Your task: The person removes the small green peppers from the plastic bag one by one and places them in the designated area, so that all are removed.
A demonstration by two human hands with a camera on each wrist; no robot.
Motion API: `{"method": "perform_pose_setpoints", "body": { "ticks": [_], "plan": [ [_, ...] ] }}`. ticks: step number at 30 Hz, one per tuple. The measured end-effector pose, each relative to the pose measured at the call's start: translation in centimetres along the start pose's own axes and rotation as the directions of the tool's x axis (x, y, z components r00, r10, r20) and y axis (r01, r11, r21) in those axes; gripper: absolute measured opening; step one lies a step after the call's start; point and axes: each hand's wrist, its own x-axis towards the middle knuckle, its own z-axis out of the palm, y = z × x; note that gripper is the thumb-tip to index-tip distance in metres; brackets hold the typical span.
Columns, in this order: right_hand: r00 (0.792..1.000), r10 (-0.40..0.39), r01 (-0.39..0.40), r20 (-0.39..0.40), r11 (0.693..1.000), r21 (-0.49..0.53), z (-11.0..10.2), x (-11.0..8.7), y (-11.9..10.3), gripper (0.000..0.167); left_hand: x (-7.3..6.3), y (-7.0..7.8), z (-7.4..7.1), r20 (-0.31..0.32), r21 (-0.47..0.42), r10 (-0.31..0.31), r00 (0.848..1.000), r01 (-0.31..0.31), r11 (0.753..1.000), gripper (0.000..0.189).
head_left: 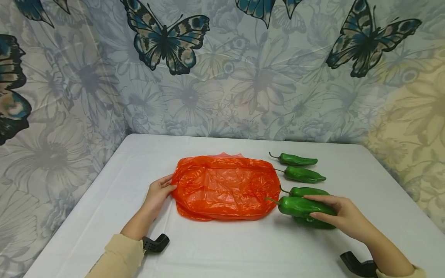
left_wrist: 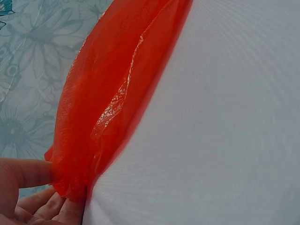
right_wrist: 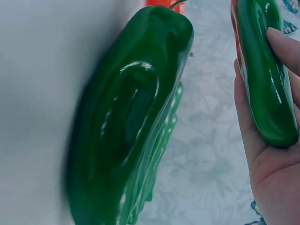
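Observation:
An orange-red plastic bag (head_left: 226, 189) lies flat and crinkled on the white table. At its left edge my left hand (head_left: 158, 195) pinches the film between thumb and fingers, and the left wrist view shows the bag's gathered corner (left_wrist: 68, 183) in that grip. My right hand (head_left: 347, 216) holds a long green pepper (head_left: 302, 206) raised at the bag's right side, thumb on one side and fingers on the other, its stem pointing left. Partly hidden beneath it lies another green pepper (head_left: 314, 222), which looms large and close in the right wrist view (right_wrist: 131, 108).
Beyond the held pepper, more green peppers lie in a column: one close by (head_left: 309, 191), another farther back (head_left: 305, 175) and one at the far end (head_left: 298, 159). Behind the white table (head_left: 243, 247) hangs a butterfly-and-flower patterned cloth (head_left: 222, 88).

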Motion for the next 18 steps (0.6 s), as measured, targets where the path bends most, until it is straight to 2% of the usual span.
{"method": "perform_pose_setpoints", "body": {
  "ticks": [14, 18],
  "plan": [
    [1.000, 0.017, -0.017, -0.006, 1.000, 0.025, -0.3, -2.2, 0.5, 0.040, -0.2, 0.1, -0.1, 0.000, 0.003, -0.012, 1.000, 0.012, 1.000, 0.051],
    [0.999, 0.053, -0.053, -0.007, 0.998, 0.023, -0.1, -3.0, 0.7, 0.040, -0.1, 0.2, 0.0, 0.001, 0.001, -0.012, 1.000, 0.012, 1.000, 0.051]
  ]
}}
